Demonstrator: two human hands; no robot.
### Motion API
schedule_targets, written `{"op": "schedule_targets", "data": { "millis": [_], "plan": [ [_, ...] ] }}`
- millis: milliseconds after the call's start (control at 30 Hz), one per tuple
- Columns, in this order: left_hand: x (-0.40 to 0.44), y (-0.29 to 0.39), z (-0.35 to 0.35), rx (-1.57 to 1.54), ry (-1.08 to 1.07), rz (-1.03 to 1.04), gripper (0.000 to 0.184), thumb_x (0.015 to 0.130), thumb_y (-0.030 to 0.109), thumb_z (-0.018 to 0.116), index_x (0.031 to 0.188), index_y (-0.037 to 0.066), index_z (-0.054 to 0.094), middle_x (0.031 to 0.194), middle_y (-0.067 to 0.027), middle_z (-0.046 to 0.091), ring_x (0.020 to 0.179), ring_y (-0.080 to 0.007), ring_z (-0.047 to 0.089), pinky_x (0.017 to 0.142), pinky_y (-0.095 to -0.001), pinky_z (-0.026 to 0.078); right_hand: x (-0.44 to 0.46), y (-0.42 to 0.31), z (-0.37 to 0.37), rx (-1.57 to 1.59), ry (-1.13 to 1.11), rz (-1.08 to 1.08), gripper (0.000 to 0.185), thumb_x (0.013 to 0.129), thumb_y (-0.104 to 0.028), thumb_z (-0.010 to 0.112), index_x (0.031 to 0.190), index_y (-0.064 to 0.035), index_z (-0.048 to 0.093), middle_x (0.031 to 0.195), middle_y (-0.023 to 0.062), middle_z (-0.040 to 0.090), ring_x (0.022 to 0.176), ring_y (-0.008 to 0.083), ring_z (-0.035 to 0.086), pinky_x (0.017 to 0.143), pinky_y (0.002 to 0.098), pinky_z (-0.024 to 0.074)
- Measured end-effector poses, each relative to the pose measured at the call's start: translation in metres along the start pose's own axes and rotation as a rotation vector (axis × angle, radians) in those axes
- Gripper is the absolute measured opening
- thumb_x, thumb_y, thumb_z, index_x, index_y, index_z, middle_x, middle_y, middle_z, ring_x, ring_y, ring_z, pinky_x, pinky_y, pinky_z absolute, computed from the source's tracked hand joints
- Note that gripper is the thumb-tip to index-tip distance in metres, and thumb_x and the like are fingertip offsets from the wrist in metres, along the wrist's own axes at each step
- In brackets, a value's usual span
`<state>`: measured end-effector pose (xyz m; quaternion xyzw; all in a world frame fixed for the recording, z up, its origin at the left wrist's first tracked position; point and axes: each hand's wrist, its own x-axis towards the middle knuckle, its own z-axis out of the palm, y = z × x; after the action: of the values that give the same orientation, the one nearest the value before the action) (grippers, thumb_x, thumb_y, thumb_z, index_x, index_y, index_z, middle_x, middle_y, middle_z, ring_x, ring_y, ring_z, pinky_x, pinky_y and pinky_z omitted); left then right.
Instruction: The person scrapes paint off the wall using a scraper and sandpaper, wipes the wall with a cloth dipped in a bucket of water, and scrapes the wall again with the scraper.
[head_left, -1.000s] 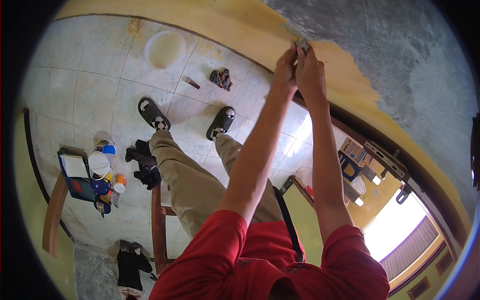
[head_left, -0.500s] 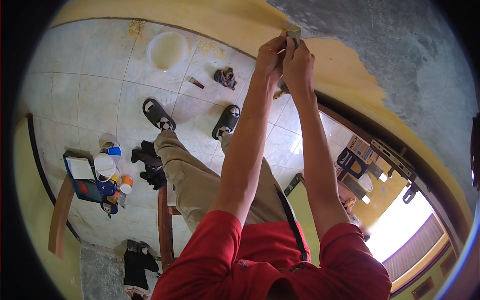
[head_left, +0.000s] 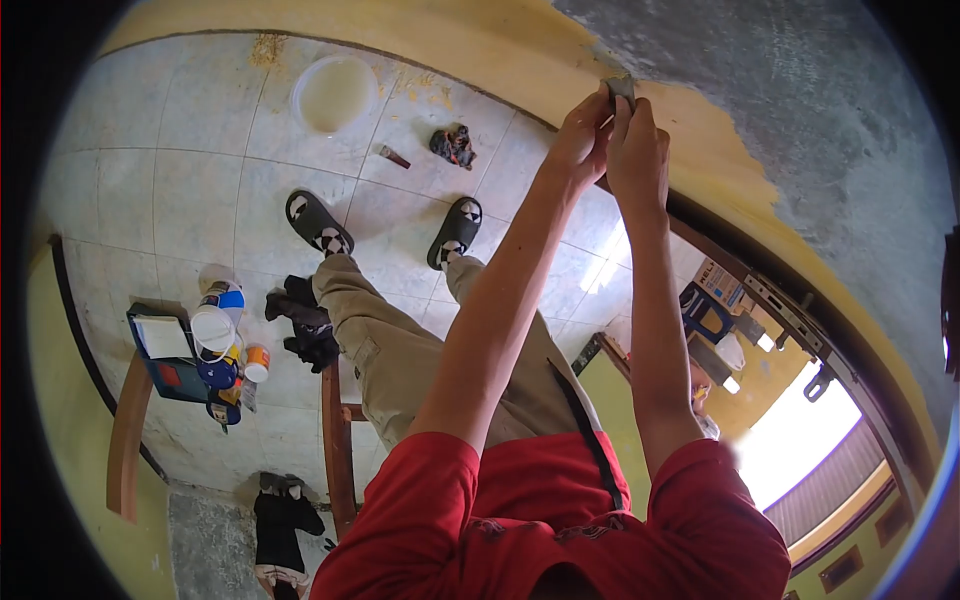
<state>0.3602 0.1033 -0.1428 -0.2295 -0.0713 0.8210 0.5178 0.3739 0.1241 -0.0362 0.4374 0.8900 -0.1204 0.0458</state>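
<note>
Both my hands are raised against the wall and closed around a scraper. Its flat grey blade point(head_left: 621, 92) meets the wall at the ragged border between yellow paint point(head_left: 690, 130) and bare grey plaster point(head_left: 790, 120). My left hand point(head_left: 585, 138) grips from the left side, fingers wrapped near the blade. Pressed close beside it, my right hand point(head_left: 638, 150) has its fingertips on the blade's base. The handle is hidden behind the hands and forearms.
On the tiled floor stand a round tub of cloudy liquid point(head_left: 335, 95), a brush point(head_left: 394, 157) and a crumpled dark cloth point(head_left: 453, 147). Paint flakes point(head_left: 266, 50) lie along the wall. Paint containers point(head_left: 213, 330) are at left, a wooden door frame point(head_left: 740, 265) at right.
Both hands and the scraper have shifted right and slightly down along the paint border. The grip looks the same.
</note>
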Motion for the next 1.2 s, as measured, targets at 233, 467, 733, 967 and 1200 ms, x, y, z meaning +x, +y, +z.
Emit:
{"op": "schedule_targets", "data": {
  "millis": [233,467,733,967,1200],
  "plan": [
    [0.012,0.007,-0.013,0.014,-0.005,0.048,0.023,0.098,0.025,0.052,0.101,0.003,0.059,0.089,-0.0083,0.064,0.087,-0.018,0.061,0.076,-0.0327,0.052,0.001,0.002,0.016,0.03,0.059,0.001,0.036,0.1,-0.031,0.042,0.087,0.0024,0.049,0.068,0.0274,0.062,0.068,0.0457,0.063,0.056,0.0508,0.0483],
    [0.01,-0.01,0.009,-0.223,0.1,0.116,0.018,0.095,0.019,0.056,0.092,0.002,0.063,0.084,-0.007,0.064,0.074,-0.0147,0.058,0.07,-0.029,0.051,0.007,0.011,0.013,0.027,0.104,-0.106,0.03,0.098,-0.024,0.048,0.084,0.0027,0.052,0.066,0.0258,0.061,0.063,0.043,0.062,0.054,0.047,0.0481],
    [0.02,0.014,-0.015,0.049,0.006,0.082,0.021,0.097,0.021,0.053,0.098,0.001,0.062,0.087,-0.0081,0.066,0.078,-0.0179,0.062,0.073,-0.0304,0.053,0.01,0.019,0.025,0.196,0.183,-0.228,0.035,0.098,-0.03,0.049,0.083,0.0019,0.051,0.064,0.0266,0.06,0.062,0.0456,0.061,0.052,0.051,0.0475],
    [0.02,-0.003,-0.008,-0.171,-0.031,0.114,0.023,0.098,0.021,0.052,0.099,0.0,0.062,0.093,-0.0118,0.066,0.084,-0.0191,0.063,0.075,-0.0315,0.054,0.008,0.004,0.015,-0.012,0.102,-0.057,0.034,0.097,-0.03,0.05,0.087,0.0018,0.055,0.07,0.0277,0.062,0.068,0.0454,0.063,0.055,0.0509,0.0487],
    [0.008,0.033,-0.004,-0.003,0.017,0.147,0.022,0.098,0.019,0.05,0.098,0.0,0.061,0.094,-0.0104,0.066,0.084,-0.0178,0.064,0.077,-0.0312,0.054,0.011,-0.012,0.03,0.229,0.158,-0.216,0.034,0.097,-0.023,0.052,0.077,0.0044,0.053,0.063,0.0261,0.059,0.059,0.0423,0.061,0.051,0.0448,0.0476]
  ]
}}
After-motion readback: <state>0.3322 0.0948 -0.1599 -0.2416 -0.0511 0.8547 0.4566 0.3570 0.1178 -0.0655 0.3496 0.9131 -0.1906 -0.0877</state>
